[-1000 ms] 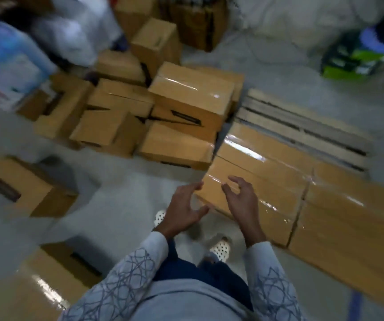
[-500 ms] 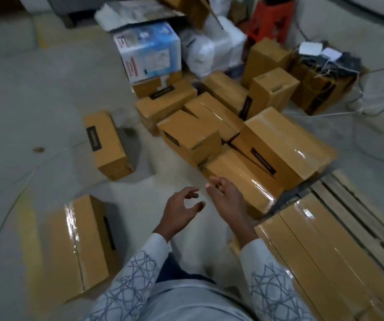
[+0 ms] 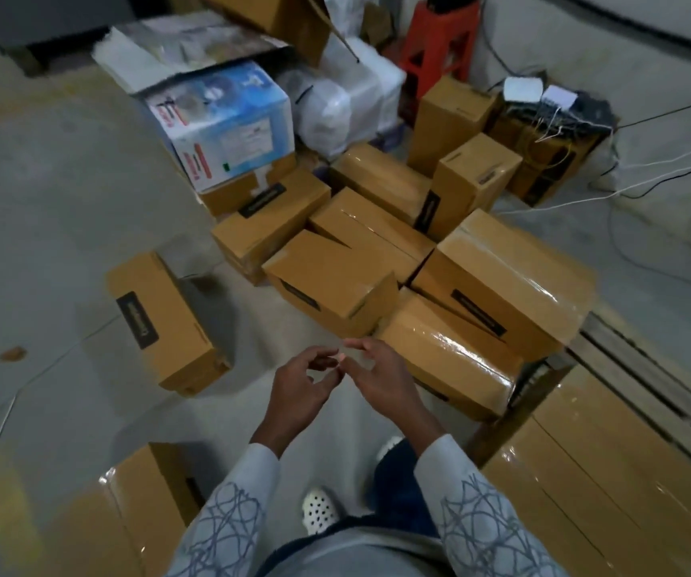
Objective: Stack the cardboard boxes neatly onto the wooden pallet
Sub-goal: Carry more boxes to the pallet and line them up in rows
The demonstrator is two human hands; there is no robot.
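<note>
Two hands were empty: left hand (image 3: 302,385) and right hand (image 3: 381,378) hung above the grey concrete floor (image 3: 65,202), fingers loosely curled, tips nearly touching. Taped brown cardboard boxes (image 3: 335,285) lay heaped just ahead. Flat-laid boxes (image 3: 610,485) covered the near part of the slatted wooden pallet (image 3: 643,381) at right, which was cut off by the frame edge.

Two hands (image 3: 300,389), one pallet (image 3: 643,372), one red stool (image 3: 439,43), dozen-plus cardboard boxes (image 3: 169,322).

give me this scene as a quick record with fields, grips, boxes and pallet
left grip: holds nothing, fingers loosely curled
right grip: holds nothing, close beside the left
pallet: partly covered by flat taped boxes, some slats bare
floor pile: many boxes, jumbled
lone box: on floor, left of the pile
</note>
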